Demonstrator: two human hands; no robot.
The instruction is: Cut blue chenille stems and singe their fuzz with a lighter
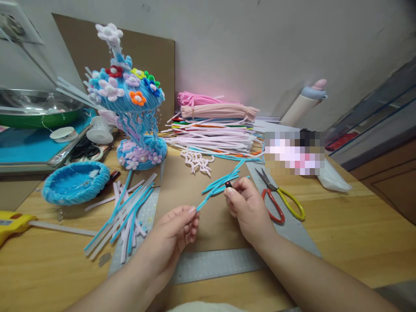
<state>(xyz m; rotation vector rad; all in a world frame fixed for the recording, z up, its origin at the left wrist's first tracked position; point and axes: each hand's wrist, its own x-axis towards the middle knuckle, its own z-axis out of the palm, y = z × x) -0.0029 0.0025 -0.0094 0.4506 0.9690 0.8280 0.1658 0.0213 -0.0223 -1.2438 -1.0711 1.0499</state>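
My left hand (180,223) is closed, pinching the near end of a blue pipe cleaner (204,202) between thumb and fingers. The strip slants up and away over the brown board, past several cut blue pipe cleaners (216,183); where it ends among them I cannot tell. My right hand (243,201) is closed around a small black object with a red spot (228,184), most of it hidden in the fist. That hand is just right of the blue strips. Scissors (276,189) with one red and one yellow handle lie open to its right.
Curled white pieces (196,161) lie on the brown board (178,186). Behind are pipe cleaner bundles (217,112). On the left stand a flower-covered blue ornament (133,102), a blue fuzzy bowl (76,184), loose strips (121,216) and a yellow glue gun (14,223).
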